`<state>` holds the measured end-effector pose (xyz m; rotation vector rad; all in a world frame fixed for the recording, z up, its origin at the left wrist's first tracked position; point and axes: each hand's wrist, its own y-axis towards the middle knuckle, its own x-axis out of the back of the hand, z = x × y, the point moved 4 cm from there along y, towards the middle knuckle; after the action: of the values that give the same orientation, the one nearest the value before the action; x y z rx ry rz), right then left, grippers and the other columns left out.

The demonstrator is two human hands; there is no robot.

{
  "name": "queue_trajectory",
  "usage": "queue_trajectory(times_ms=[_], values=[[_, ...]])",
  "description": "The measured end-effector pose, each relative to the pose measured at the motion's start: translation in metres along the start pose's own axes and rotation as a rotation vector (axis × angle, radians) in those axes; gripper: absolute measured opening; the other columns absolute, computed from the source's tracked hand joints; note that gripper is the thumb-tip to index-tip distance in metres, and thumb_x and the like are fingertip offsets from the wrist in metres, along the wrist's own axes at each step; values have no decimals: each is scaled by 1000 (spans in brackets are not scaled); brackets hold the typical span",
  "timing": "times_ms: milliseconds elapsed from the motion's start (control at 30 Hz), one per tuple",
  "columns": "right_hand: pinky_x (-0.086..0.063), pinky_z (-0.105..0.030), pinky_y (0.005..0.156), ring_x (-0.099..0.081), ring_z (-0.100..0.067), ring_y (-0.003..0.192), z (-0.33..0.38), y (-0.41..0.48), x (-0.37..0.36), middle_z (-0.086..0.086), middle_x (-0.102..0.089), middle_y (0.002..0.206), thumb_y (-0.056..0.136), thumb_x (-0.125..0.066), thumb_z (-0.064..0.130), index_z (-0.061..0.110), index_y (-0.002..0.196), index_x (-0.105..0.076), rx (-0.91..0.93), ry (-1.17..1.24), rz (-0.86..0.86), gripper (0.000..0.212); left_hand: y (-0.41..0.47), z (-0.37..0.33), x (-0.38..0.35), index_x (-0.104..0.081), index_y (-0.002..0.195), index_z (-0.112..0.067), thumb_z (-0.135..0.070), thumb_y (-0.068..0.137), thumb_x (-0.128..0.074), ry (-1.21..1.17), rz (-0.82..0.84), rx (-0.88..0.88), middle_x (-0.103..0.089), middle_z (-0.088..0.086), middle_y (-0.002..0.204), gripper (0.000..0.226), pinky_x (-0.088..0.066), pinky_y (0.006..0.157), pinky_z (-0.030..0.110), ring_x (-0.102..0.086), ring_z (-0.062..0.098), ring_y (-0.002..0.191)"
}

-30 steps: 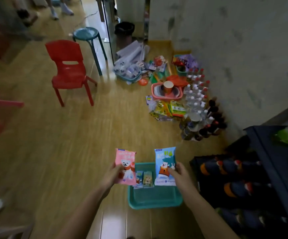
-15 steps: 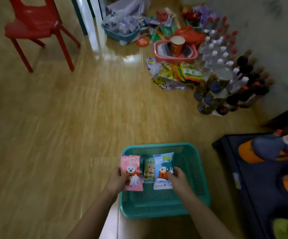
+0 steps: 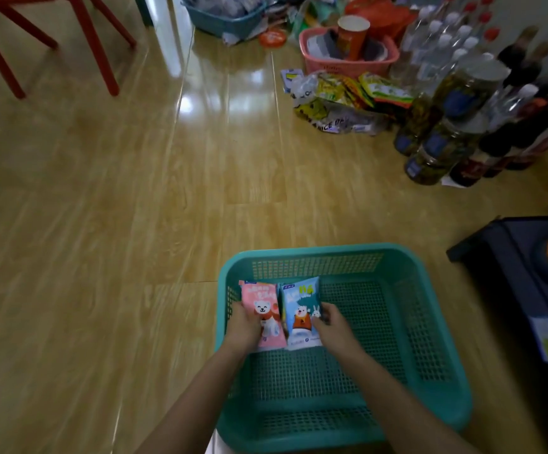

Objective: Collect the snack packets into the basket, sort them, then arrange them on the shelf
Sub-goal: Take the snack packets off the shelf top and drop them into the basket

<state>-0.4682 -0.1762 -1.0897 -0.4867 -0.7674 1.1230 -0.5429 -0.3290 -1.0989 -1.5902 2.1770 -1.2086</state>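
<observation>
A teal mesh basket (image 3: 430, 329) sits on the wooden floor in front of me. Inside its left part lie a pink snack packet (image 3: 264, 309) with a white bear and a blue snack packet (image 3: 300, 309) with a bear and rabbit, side by side. My left hand (image 3: 245, 326) holds the pink packet at its left edge. The blue packet's right edge is gripped by my right hand (image 3: 330, 326). Both packets are low in the basket; anything beneath them is hidden.
Loose snack bags (image 3: 348, 96) lie on the floor ahead, beside several bottles (image 3: 456, 126) and a pink basket (image 3: 348, 60) holding a cup. A blue basket (image 3: 223, 18) stands further back. Red chair legs (image 3: 95, 44) are at far left. A dark shelf (image 3: 528, 290) is at right.
Both hands have lowered the pink and blue packets from above the basket down into its left part, bringing them together. The view has tilted down and moved closer to the basket.
</observation>
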Motion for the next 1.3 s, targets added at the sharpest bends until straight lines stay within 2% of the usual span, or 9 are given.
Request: queue_trajectory(times_ms=[100, 200, 267, 333, 500, 633, 900, 1000, 1300], values=[[-47, -37, 94, -54, -21, 110, 6, -3, -4, -4, -51, 132, 96, -42, 6, 12, 135, -41, 33, -102, 35, 39, -6, -6, 2, -38, 114, -5, -3, 93, -43, 58, -13, -6, -56, 13, 111, 22, -52, 85, 44, -59, 33, 104], [-44, -26, 87, -50, -25, 115, 16, -11, -2, -7, -44, 133, 94, -42, -1, 12, 136, -41, 82, -233, 34, 44, -14, -15, 5, -51, 92, -15, 4, 88, -42, 173, 2, -161, -64, 5, 95, 22, -56, 77, 41, -64, 26, 93], [-38, -22, 87, -44, -23, 123, 25, -15, 7, -7, -39, 140, 94, -42, 0, 9, 140, -37, 136, -337, -10, 46, -19, -23, 10, -57, 101, -18, 2, 87, -41, 276, -38, -281, -64, 3, 102, 30, -53, 85, 40, -62, 23, 100], [-37, -24, 95, -43, -21, 126, 41, -23, 20, -7, -41, 141, 94, -43, 4, 9, 137, -41, 206, -421, -48, 44, -31, -43, 23, -53, 119, -9, 2, 90, -39, 374, -105, -383, -57, 2, 116, 34, -44, 93, 29, -54, 17, 108], [-39, -32, 102, -50, -23, 120, 121, -89, 80, -7, -57, 127, 90, -48, 4, 11, 120, -59, 360, -474, -156, 33, -102, -141, 69, -57, 113, -14, -13, 93, -41, 834, -129, -604, -64, 3, 114, 25, -47, 79, 35, -60, 24, 102], [-42, -35, 97, -51, -20, 117, 205, -190, 144, -2, -56, 124, 92, -49, 13, 17, 122, -58, 410, -541, -235, 31, -197, -234, 119, -56, 113, -17, -23, 96, -37, 1037, -211, -683, -65, 2, 110, 27, -51, 75, 38, -62, 23, 95], [-35, -21, 80, -53, -18, 114, 387, -454, 292, -1, -56, 125, 91, -52, 14, 18, 119, -60, 501, -590, -428, 29, -434, -433, 208, -56, 112, -21, -34, 97, -36, 1079, -299, -797, -66, -1, 111, 28, -50, 72, 33, -63, 23, 97], [-40, -26, 86, -54, -19, 110, 440, -550, 341, -3, -59, 120, 90, -54, 12, 16, 113, -63, 525, -531, -514, 24, -521, -502, 226, -55, 113, -23, -37, 96, -38, 1081, -300, -879, -68, -2, 108, 28, -52, 73, 32, -63, 22, 97], [-48, -36, 87, -54, -18, 108, 471, -776, 444, 4, -58, 116, 92, -50, 30, 26, 116, -58, 466, -528, -820, 26, -711, -618, 218, -57, 106, -27, -43, 94, -41, 989, -241, -1259, -66, -12, 97, 26, -52, 66, 30, -64, 15, 86]])
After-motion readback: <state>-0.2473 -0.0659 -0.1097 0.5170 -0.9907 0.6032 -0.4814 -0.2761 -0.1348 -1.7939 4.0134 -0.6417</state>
